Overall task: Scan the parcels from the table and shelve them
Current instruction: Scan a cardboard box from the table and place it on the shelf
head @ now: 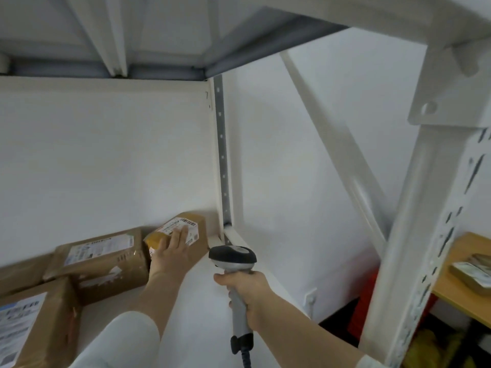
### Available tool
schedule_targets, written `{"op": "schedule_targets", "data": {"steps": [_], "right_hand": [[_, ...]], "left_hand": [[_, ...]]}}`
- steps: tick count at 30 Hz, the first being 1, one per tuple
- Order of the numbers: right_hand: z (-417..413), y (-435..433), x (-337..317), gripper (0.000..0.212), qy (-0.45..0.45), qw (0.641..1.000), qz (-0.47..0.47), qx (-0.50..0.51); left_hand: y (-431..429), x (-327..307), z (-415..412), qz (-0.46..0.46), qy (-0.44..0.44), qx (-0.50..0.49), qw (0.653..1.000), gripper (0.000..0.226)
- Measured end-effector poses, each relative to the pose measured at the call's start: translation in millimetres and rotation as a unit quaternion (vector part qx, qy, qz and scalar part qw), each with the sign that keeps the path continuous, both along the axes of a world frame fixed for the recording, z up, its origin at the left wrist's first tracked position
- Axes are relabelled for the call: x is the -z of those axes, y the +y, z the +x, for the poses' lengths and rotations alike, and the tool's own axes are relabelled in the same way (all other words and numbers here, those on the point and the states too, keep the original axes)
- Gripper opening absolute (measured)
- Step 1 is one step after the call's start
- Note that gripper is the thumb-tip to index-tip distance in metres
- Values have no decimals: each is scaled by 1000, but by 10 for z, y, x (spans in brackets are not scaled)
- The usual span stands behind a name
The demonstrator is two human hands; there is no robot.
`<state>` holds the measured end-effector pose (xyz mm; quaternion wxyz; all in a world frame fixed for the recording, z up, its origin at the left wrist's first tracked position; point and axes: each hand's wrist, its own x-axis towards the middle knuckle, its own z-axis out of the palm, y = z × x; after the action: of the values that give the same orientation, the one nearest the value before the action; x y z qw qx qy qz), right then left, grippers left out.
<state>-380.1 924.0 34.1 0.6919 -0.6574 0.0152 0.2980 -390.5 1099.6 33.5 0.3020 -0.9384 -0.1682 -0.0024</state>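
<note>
on the shelf [196, 301], left fingers [180, 239] press a parcel [199, 247], right fingers [221, 278] grip scanner [233, 257].

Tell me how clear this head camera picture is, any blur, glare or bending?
Head view: even, soft light, no hard shadows; the shelf post bows from the wide lens; the parcel label is too soft to read; the scanner head shows a small sheen.

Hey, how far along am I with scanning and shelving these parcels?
Two larger cardboard boxes already sit on the shelf. Your left hand rests on a small labelled parcel at the back corner; your right hand grips the barcode scanner. At least two flat packets wait on the wooden table.
</note>
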Motion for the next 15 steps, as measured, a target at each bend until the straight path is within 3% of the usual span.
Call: {"op": "schedule_targets", "data": {"steps": [3,7,9,12,15], "right_hand": [[-14,-21,-42,83,-1,1000,3,1],[-2,-52,-49,85,1,1000,-1,9],[0,-58,-39,83,7,1000,-4,7],[-29,-47,-32,79,11,1000,0,4],[-34,-29,-47,72,12,1000,-2,0]], "left_hand": [[-3,26,24,-5,-4,37,999,64],[-3,-37,-29,-21,-31,95,995,83],[26,-60,-89,-3,-4,125,992,74],[183,-42,-144,38,41,88,995,52],[157,17,-181,68,39,79,994,52]]}}
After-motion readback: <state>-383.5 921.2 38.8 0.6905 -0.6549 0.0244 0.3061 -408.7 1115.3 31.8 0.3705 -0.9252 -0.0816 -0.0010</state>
